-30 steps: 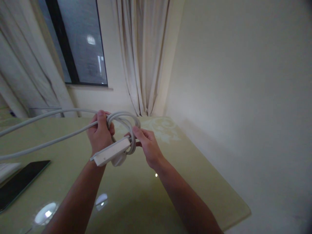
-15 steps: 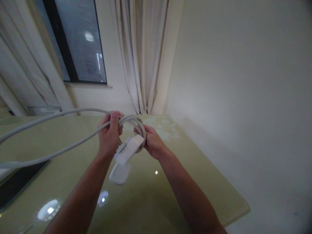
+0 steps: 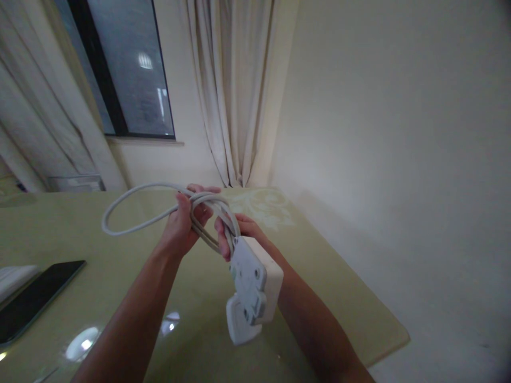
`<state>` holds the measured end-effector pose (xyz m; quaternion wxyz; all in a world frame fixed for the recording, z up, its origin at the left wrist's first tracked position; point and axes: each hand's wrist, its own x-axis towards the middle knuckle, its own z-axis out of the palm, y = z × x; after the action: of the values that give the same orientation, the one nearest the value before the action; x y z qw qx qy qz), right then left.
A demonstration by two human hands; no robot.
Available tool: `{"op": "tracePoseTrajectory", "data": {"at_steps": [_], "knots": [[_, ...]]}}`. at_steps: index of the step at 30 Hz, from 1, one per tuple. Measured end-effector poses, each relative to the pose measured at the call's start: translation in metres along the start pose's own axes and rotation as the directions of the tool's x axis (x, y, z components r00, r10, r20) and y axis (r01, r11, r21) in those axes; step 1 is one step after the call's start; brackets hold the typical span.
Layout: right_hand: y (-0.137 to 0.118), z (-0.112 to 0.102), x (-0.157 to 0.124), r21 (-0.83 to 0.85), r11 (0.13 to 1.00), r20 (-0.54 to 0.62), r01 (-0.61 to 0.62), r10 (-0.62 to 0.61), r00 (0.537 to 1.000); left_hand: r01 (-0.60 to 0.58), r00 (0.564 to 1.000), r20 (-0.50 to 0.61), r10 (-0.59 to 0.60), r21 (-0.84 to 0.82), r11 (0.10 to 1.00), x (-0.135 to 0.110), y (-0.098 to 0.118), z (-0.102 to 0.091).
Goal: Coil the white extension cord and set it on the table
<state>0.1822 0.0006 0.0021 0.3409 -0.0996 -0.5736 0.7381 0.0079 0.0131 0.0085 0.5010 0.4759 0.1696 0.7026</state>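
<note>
Far left, a black slab (image 3: 42,298) lies flat on the table (image 3: 343,303). Next, a white cable (image 3: 198,199) loops out above the tabletop, left hand (image 3: 181,226) curled round the bundle, right hand (image 3: 249,229) pinching it further along, white plug (image 3: 239,322) and box (image 3: 259,276) dangling.

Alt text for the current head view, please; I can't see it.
A person's left grip and right grip hold a looped pale cable above a greenish table, with a white block hanging below the right one. A dark flat slab lies at left; a window and curtains stand behind.
</note>
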Motion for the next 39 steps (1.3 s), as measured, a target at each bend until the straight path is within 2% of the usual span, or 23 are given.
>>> {"op": "tracePoseTrajectory", "data": {"at_steps": [2, 5, 7, 8, 11, 14, 17, 20, 22, 23, 24, 25, 27, 28, 29, 30, 32, 33, 34, 36, 37, 38, 39], "knots": [[-0.003, 0.003, -0.006, -0.043, 0.999, -0.063, -0.001, -0.001, 0.998, 0.053, 0.990, 0.128, -0.050, -0.020, 0.998, -0.005, 0.003, -0.001], [0.004, -0.002, -0.004, -0.068, 0.997, -0.064, -0.038, 0.034, 0.997, 0.165, 0.938, 0.307, -0.159, 0.006, 0.986, -0.012, 0.012, 0.000], [0.015, -0.009, 0.004, -0.066, 0.994, -0.085, -0.090, 0.085, 0.993, 0.188, 0.904, 0.378, -0.201, 0.070, 0.980, -0.015, 0.017, 0.001], [0.021, -0.013, 0.009, -0.065, 0.991, -0.109, -0.113, 0.106, 0.988, 0.179, 0.902, 0.378, -0.210, 0.115, 0.977, -0.015, 0.018, 0.002], [0.032, -0.021, 0.024, -0.075, 0.985, -0.157, -0.152, 0.139, 0.978, 0.111, 0.953, 0.244, -0.178, 0.267, 0.957, -0.013, 0.014, 0.006], [0.033, -0.024, 0.031, -0.083, 0.974, -0.094, -0.210, 0.202, 0.975, 0.072, 0.993, 0.065, -0.101, 0.347, 0.935, -0.011, 0.006, 0.011], [0.030, -0.022, 0.031, -0.018, 0.985, -0.007, -0.171, 0.171, 0.985, 0.075, 0.997, -0.021, -0.072, 0.368, 0.927, -0.009, 0.002, 0.013], [0.028, -0.020, 0.029, 0.062, 0.986, 0.033, -0.157, 0.155, 0.987, 0.010, 0.995, -0.094, 0.033, 0.415, 0.910, -0.007, 0.005, 0.011], [0.027, -0.022, 0.030, 0.049, 0.985, -0.036, -0.168, 0.170, 0.985, -0.043, 0.984, -0.133, 0.117, 0.465, 0.885, -0.005, 0.009, 0.008], [0.025, -0.025, 0.031, 0.025, 0.988, -0.122, -0.152, 0.154, 0.981, -0.055, 0.980, -0.142, 0.142, 0.489, 0.870, -0.004, 0.010, 0.007], [0.022, -0.029, 0.030, -0.004, 0.993, -0.241, -0.115, 0.111, 0.964, -0.060, 0.976, -0.149, 0.157, 0.510, 0.858, -0.003, 0.011, 0.006], [0.016, -0.032, 0.029, -0.038, 0.998, -0.381, -0.051, 0.033, 0.924, -0.060, 0.974, -0.153, 0.164, 0.528, 0.847, -0.002, 0.012, 0.006], [0.001, -0.035, 0.022, -0.151, 0.980, -0.612, 0.130, -0.196, 0.766, -0.050, 0.971, -0.168, 0.170, 0.553, 0.832, 0.000, 0.012, 0.006], [-0.008, -0.034, 0.017, -0.225, 0.951, -0.660, 0.212, -0.309, 0.685, -0.046, 0.969, -0.175, 0.173, 0.563, 0.825, 0.001, 0.012, 0.007], [-0.017, -0.029, 0.011, -0.302, 0.917, -0.655, 0.261, -0.398, 0.642, -0.044, 0.968, -0.178, 0.175, 0.569, 0.821, 0.001, 0.011, 0.009], [-0.024, -0.022, 0.004, -0.366, 0.893, -0.601, 0.262, -0.441, 0.667, -0.043, 0.969, -0.176, 0.173, 0.571, 0.820, 0.001, 0.010, 0.011], [-0.034, -0.003, -0.007, -0.489, 0.863, -0.435, 0.129, -0.370, 0.821, -0.054, 0.975, -0.147, 0.165, 0.565, 0.823, 0.000, 0.008, 0.015], [-0.036, 0.007, -0.010, -0.579, 0.814, -0.372, 0.054, -0.323, 0.870, -0.065, 0.979, -0.125, 0.160, 0.556, 0.829, -0.001, 0.008, 0.017], [-0.035, 0.015, -0.012, -0.676, 0.737, -0.326, -0.012, -0.285, 0.901, -0.071, 0.983, -0.104, 0.151, 0.543, 0.837, -0.002, 0.007, 0.018], [-0.027, 0.025, -0.009, -0.799, 0.593, -0.290, -0.103, -0.229, 0.929, -0.059, 0.991, -0.075, 0.113, 0.510, 0.858, -0.005, 0.006, 0.020], [-0.021, 0.025, -0.006, -0.813, 0.570, -0.278, -0.120, -0.198, 0.940, -0.042, 0.994, -0.070, 0.087, 0.490, 0.871, -0.006, 0.006, 0.020], [-0.015, 0.023, -0.002, -0.793, 0.597, -0.264, -0.119, -0.162, 0.951, -0.021, 0.996, -0.070, 0.060, 0.461, 0.887, -0.008, 0.006, 0.020], [-0.008, 0.019, 0.003, -0.738, 0.666, -0.251, -0.105, -0.127, 0.960, -0.001, 0.997, -0.071, 0.034, 0.422, 0.907, -0.008, 0.006, 0.020]]}}
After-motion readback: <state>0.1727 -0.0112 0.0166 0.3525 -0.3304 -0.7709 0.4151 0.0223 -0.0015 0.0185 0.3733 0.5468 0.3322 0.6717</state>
